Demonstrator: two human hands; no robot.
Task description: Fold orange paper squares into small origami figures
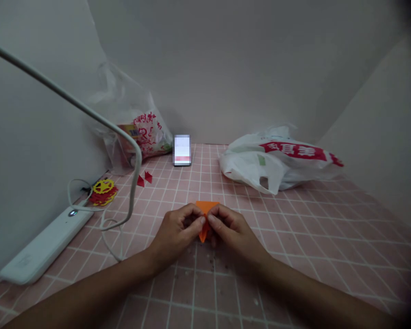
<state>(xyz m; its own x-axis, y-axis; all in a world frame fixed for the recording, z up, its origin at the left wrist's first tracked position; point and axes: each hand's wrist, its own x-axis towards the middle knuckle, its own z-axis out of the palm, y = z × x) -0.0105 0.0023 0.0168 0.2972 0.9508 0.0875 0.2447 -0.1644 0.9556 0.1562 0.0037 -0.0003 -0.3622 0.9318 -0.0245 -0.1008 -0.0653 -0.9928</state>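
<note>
A small folded orange paper (205, 208) lies in the middle of the pink tiled table (294, 228). My left hand (176, 230) pinches its left side with curled fingers. My right hand (231, 228) pinches its right side, thumb against the left thumb. Both hands hide most of the paper; only its top edge and a lower tip show.
A white desk lamp base (41, 249) with a bent arm (89, 112) and cord stands at the left. Red and yellow paper cutouts (103, 191) and two red paper scraps (144, 179) lie near it. Behind are a clear plastic bag (137, 128), a phone (182, 150) and a white plastic bag (277, 160).
</note>
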